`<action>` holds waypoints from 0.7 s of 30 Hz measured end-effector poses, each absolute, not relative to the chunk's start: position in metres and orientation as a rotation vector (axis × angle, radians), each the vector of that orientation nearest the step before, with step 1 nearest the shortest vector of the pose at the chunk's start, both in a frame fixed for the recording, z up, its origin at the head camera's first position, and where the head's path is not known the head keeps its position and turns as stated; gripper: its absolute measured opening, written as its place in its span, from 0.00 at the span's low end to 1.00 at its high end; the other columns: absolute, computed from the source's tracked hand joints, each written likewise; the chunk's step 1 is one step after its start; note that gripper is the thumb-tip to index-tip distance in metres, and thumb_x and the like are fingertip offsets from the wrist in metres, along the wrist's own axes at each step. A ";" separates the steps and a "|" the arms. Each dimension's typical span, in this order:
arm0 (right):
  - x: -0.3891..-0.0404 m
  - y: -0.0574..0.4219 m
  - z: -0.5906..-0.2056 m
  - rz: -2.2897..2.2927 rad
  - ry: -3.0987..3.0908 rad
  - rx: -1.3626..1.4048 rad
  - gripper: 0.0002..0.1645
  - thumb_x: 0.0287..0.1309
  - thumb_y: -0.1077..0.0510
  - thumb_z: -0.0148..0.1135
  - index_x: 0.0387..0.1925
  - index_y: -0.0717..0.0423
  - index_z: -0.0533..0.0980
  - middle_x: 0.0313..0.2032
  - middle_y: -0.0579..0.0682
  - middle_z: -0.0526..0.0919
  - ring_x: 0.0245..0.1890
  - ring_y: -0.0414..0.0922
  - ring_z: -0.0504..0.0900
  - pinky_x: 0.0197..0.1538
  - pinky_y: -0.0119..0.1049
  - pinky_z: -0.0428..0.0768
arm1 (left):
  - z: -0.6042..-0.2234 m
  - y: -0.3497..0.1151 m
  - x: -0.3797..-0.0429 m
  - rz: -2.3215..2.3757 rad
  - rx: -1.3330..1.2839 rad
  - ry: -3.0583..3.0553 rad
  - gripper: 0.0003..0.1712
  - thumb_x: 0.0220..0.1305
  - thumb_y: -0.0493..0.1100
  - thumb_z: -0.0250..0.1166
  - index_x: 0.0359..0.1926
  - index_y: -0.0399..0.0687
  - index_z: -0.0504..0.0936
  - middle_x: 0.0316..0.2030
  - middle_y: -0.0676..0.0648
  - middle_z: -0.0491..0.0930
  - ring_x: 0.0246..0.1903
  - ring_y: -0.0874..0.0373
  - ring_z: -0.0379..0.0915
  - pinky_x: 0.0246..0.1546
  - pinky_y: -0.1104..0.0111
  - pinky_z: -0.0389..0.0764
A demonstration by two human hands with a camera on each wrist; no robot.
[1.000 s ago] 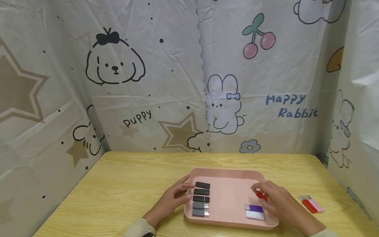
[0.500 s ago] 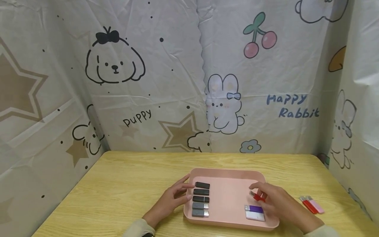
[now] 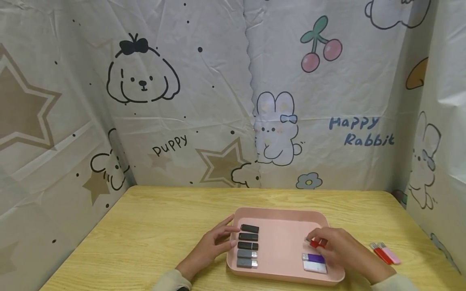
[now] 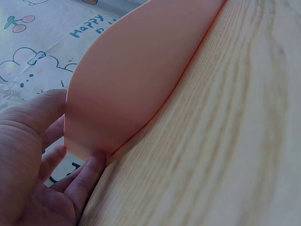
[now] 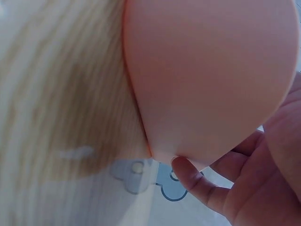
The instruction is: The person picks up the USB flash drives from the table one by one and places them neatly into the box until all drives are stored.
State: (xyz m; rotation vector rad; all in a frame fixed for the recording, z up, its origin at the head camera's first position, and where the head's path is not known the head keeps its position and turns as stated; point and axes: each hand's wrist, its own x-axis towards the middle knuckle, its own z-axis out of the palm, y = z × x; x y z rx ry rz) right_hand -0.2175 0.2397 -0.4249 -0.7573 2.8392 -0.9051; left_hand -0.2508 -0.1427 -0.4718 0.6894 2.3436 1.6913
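My right hand (image 3: 338, 250) pinches a red USB flash drive (image 3: 316, 244) low over the right part of the pink tray (image 3: 280, 275). Just below it in the head view, a purple USB drive (image 3: 315, 258) and a white one (image 3: 315, 267) lie side by side in the tray. My left hand (image 3: 212, 246) holds the tray's left wall, thumb and index finger over the rim. In the left wrist view, its other fingers touch the outer wall (image 4: 127, 70). The right wrist view shows a fingertip (image 5: 182, 165) against the tray's outside; the red drive is hidden there.
Along the tray's left side lie several black and grey USB drives (image 3: 248, 245) in a column. Right of the tray, a red drive (image 3: 382, 254) and a pink one (image 3: 391, 254) rest on the wooden table (image 3: 164, 222). A patterned cloth (image 3: 204, 81) encloses the table.
My right hand has shifted slightly left and lowered with the red USB drive, which now sits closer to the purple one. The left hand stays at the tray's left wall.
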 end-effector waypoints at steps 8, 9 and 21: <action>-0.217 0.236 -0.427 -0.805 2.844 -0.705 0.14 0.54 0.63 0.68 0.42 0.47 0.83 0.34 0.37 0.81 0.31 0.36 0.75 0.44 0.39 0.83 | -0.473 -0.141 -0.251 1.681 0.687 2.347 0.20 0.65 0.48 0.64 0.57 0.52 0.79 0.73 0.52 0.52 0.66 0.49 0.62 0.64 0.59 0.66; -0.217 0.236 -0.427 -0.798 2.845 -0.703 0.14 0.54 0.63 0.68 0.42 0.47 0.83 0.34 0.36 0.81 0.31 0.36 0.75 0.44 0.39 0.83 | -0.473 -0.141 -0.251 1.682 0.685 2.347 0.20 0.65 0.49 0.64 0.57 0.52 0.79 0.73 0.53 0.53 0.66 0.49 0.62 0.64 0.59 0.66; -0.219 0.236 -0.431 -0.771 2.892 -0.761 0.12 0.52 0.64 0.70 0.40 0.52 0.85 0.36 0.39 0.84 0.33 0.34 0.78 0.46 0.42 0.83 | -0.472 -0.142 -0.250 1.679 0.672 2.351 0.22 0.65 0.49 0.64 0.58 0.50 0.78 0.73 0.53 0.52 0.66 0.49 0.62 0.64 0.58 0.66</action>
